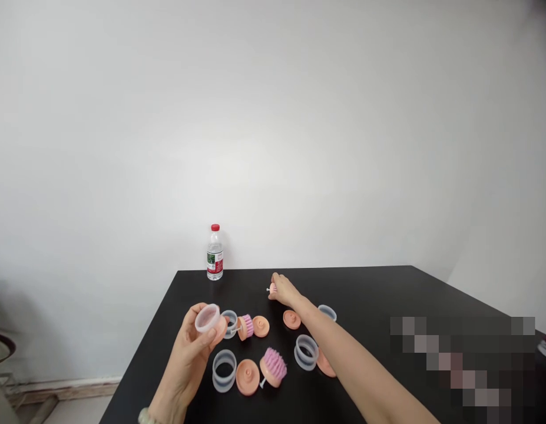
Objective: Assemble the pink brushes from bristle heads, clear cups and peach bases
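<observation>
My left hand [191, 347] is closed around a translucent plastic ring [208, 318] and a peach round cap [219, 331], held above the table's left side. Farther back, my right hand [283, 288] pinches a peach brush head [273, 288] whose white stem points left; its bristles are mostly hidden by the fingers. Close to my left hand lie another clear ring [230, 314], a brush head with pink bristles [247, 327] and a peach cap [261, 326]. A second cap [291, 320] sits just below my right wrist.
In front are a clear ring [224, 381], a peach cap [248, 377] and a pink brush head [273, 368]. Under my right forearm are a ring [305, 353], a partly covered cap [326, 363] and another ring [327, 312]. A red-capped water bottle [215, 254] stands at the black table's back edge.
</observation>
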A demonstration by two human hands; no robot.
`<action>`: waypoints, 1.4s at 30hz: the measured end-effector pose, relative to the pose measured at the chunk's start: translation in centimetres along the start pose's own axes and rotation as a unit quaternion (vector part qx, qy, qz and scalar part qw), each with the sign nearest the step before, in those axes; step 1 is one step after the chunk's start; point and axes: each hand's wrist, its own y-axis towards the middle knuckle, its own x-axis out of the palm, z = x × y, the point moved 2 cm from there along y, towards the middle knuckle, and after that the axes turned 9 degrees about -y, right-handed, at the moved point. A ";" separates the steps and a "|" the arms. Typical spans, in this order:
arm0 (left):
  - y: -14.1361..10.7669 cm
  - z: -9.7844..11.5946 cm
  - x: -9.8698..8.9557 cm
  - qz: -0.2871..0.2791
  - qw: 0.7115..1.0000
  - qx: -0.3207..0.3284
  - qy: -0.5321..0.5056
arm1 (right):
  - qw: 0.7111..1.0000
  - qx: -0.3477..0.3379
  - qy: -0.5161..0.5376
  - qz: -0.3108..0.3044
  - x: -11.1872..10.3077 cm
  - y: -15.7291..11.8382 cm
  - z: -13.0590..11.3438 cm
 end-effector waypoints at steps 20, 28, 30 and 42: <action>-0.6 -2.6 0.4 -0.091 0.973 0.038 0.207 | 0.914 -0.241 0.324 0.033 -2.7 -14.9 -8.9; -0.9 -2.7 1.1 -0.143 0.957 0.054 0.246 | 0.859 -0.204 0.468 0.038 0.5 -14.7 -7.6; -1.1 -2.5 1.6 -0.136 0.948 0.066 0.279 | 0.849 -0.207 0.484 0.044 0.7 -14.9 -7.5; -1.3 -2.1 1.9 -0.087 0.941 0.056 0.323 | 0.888 -0.236 0.382 0.102 0.7 -15.8 -7.4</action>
